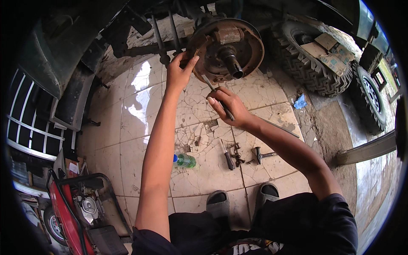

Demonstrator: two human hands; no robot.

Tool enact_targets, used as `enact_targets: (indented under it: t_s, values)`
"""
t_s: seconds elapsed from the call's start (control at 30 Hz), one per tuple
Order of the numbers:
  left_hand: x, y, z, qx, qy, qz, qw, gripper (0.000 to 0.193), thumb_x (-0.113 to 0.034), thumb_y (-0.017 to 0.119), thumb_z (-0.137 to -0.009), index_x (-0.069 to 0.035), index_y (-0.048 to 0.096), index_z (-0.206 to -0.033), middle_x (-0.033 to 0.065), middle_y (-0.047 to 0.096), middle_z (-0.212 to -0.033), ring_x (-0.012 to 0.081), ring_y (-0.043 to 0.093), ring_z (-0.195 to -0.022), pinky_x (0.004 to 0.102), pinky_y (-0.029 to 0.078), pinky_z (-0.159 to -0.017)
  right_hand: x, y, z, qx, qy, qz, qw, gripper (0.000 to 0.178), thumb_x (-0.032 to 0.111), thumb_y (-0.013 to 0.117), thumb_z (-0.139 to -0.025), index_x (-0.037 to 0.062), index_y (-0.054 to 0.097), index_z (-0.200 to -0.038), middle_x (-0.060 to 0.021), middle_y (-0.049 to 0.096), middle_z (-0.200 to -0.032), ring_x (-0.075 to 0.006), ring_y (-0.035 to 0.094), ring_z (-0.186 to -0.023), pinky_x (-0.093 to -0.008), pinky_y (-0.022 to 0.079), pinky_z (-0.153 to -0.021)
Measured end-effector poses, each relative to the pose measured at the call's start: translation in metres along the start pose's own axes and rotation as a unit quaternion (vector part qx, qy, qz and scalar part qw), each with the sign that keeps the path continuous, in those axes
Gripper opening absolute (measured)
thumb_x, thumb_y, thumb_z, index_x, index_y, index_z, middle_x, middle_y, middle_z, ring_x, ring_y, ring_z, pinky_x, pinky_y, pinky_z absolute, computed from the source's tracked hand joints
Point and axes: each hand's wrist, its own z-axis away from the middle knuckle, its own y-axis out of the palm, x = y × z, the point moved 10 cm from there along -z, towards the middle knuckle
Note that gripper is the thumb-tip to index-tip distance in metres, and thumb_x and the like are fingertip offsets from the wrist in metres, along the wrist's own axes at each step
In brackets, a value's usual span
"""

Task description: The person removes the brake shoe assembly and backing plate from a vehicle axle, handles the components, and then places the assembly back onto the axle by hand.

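Note:
A rusty brake backing plate (253, 53) faces me at the top, with a dark axle end (233, 63) sticking out of its middle. My left hand (179, 73) is at the plate's left edge, thumb and fingers closed around a small part I cannot make out. Lower and to the right, my right hand (231, 105) grips a slim metal hand tool (209, 83) with a flat pale tip. That tip points up toward the plate's lower left edge; whether it touches is unclear.
On the cracked tile floor (140, 114) lie a green bottle (186, 160), a screwdriver (228, 158), small metal parts (237, 154) and a hammer (260, 155). A large treaded tire (314, 72) carrying cardboard stands right. Red-framed machinery (70, 212) stands lower left.

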Motion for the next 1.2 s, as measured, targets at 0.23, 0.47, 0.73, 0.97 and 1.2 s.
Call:
enact_targets:
  t_s: [0.23, 0.47, 0.73, 0.97, 1.2]
  values:
    - [-0.01, 0.004, -0.002, -0.003, 0.033, -0.085, 0.996, 0.046, -0.036, 0.074, -0.087, 0.001, 0.065, -0.114, 0.0116, 0.071, -0.1, 0.0184, 0.067, -0.092, 0.0297, 0.049, -0.084, -0.059, -0.004, 0.046, 0.046, 0.158, 0.082, 0.983, 0.024, 0.018, 0.055, -0.098, -0.0024, 0.063, -0.091, -0.0197, 0.062, -0.081, -0.0381, 0.062, -0.075, -0.0441, 0.049, -0.066]
    - [-0.015, -0.002, 0.012, -0.096, 0.077, -0.069, 0.99, 0.034, -0.025, 0.074, -0.087, 0.002, 0.068, -0.108, 0.0135, 0.068, -0.096, 0.0248, 0.066, -0.085, 0.0331, 0.051, -0.077, -0.073, -0.005, 0.089, 0.087, 0.298, -0.025, 0.95, 0.036, 0.028, 0.047, -0.102, -0.0025, 0.063, -0.095, -0.0204, 0.065, -0.084, -0.034, 0.064, -0.077, -0.0387, 0.049, -0.071]
    - [-0.02, -0.014, 0.033, -0.133, 0.097, -0.065, 0.984, 0.03, -0.018, 0.069, -0.09, -0.002, 0.065, -0.115, 0.0129, 0.066, -0.108, 0.0222, 0.065, -0.097, 0.0316, 0.051, -0.077, -0.065, -0.003, 0.106, 0.159, 0.253, -0.003, 0.954, 0.038, 0.03, 0.046, -0.103, -0.0027, 0.062, -0.094, -0.02, 0.063, -0.079, -0.0352, 0.061, -0.071, -0.0409, 0.048, -0.067]
    - [-0.033, 0.001, 0.01, -0.108, 0.129, -0.073, 0.983, 0.038, -0.024, 0.068, -0.09, 0.0, 0.061, -0.119, 0.0159, 0.063, -0.107, 0.0323, 0.062, -0.097, 0.0402, 0.05, -0.084, 0.01, -0.043, 0.031, 0.029, 0.121, 0.003, 0.992, 0.022, 0.012, 0.059, -0.094, 0.0, 0.062, -0.112, -0.0192, 0.065, -0.082, -0.0313, 0.066, -0.073, -0.0389, 0.051, -0.065]
    - [-0.037, 0.017, 0.006, -0.126, 0.13, -0.113, 0.977, 0.047, -0.03, 0.068, -0.09, 0.003, 0.057, -0.123, 0.0183, 0.058, -0.112, 0.0348, 0.055, -0.108, 0.0425, 0.043, -0.094, 0.047, -0.144, -0.063, -0.105, 0.027, 0.128, 0.986, 0.029, 0.024, 0.06, -0.097, -0.0026, 0.067, -0.103, -0.0141, 0.066, -0.078, -0.0194, 0.066, -0.069, -0.0309, 0.05, -0.061]
